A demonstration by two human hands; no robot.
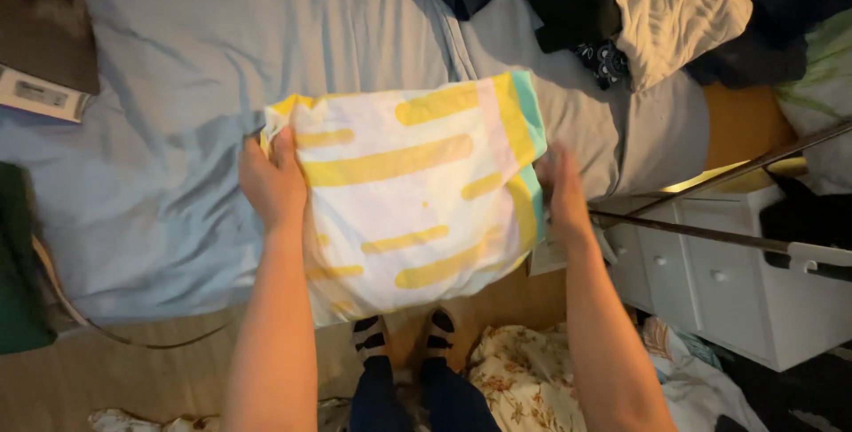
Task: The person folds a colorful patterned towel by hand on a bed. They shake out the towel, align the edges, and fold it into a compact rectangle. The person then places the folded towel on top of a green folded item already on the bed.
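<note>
- Person stands at foot of a bed [177,113], looking down; both bare arms reach fwd w/ a folded cloth [413,192] held up between them, above the bed edge and the floor.
- Cloth: white ground w/ fat yellow rounded bars and a few short dashes, pale pink tint in places, yellow band plus a teal strip along the right edge. Looks soft, slightly puffed, folded into a rough rectangle; lower part hangs toward the person's legs.
- Left hand [273,184]: closed on the cloth's left edge near the top corner, fingers wrapped behind, thumb side on the front; fabric bunches a bit there.
- Right hand [561,192]: blurred, at the cloth's right edge by the teal strip. Touching or just beside it; can't tell if the fingers are closed on it.
- Bed has a pale grey-blue sheet, wrinkled, bare under the cloth.
- Top right on bed: heap of clothes [674,15], dark pieces, one cream piece, all well apart from the cloth.
- Right of person: white drawer unit [710,272] w/ small knobs.
- Floor: flowered fabric [524,379] near the feet; striped socks [404,334] show under the cloth's hem.
</note>
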